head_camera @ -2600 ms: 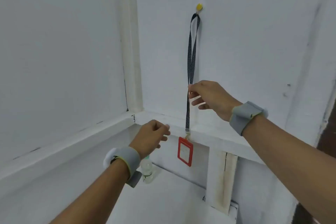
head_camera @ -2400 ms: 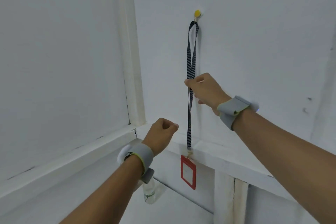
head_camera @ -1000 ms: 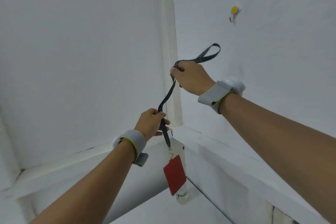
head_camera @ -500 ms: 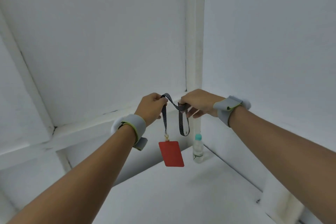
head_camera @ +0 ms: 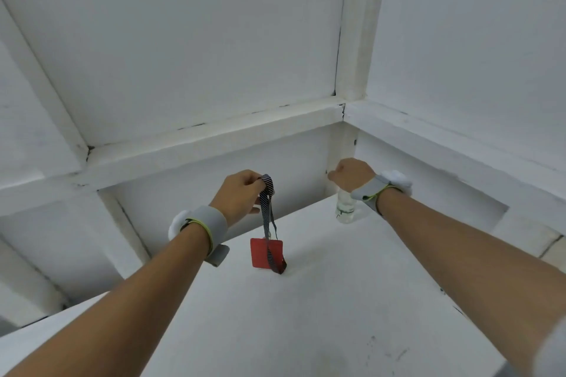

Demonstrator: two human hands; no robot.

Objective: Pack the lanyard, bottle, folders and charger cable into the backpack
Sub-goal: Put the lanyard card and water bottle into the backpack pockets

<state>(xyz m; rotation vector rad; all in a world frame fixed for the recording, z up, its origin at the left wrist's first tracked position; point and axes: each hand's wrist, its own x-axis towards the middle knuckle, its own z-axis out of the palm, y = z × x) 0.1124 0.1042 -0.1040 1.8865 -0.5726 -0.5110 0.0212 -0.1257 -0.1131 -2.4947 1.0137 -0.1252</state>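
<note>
My left hand (head_camera: 241, 194) pinches the folded black-and-white striped lanyard (head_camera: 267, 213) at its top. The strap hangs down in a loop, and its red card holder (head_camera: 259, 255) dangles just above the white tabletop. My right hand (head_camera: 352, 176) is closed over the top of a clear plastic bottle (head_camera: 345, 212) that stands upright in the far corner of the table. The hand hides the bottle's cap and neck. No backpack, folders or charger cable are in view.
The white table (head_camera: 321, 321) fills the lower part of the view and fits into a corner of white walls. A white ledge (head_camera: 214, 144) runs along both walls just above table height, with a vertical post (head_camera: 352, 40) at the corner.
My right hand has let go of the lanyard and moved right onto the bottle. The lanyard now hangs from my left hand alone, lower and closer to the table.
</note>
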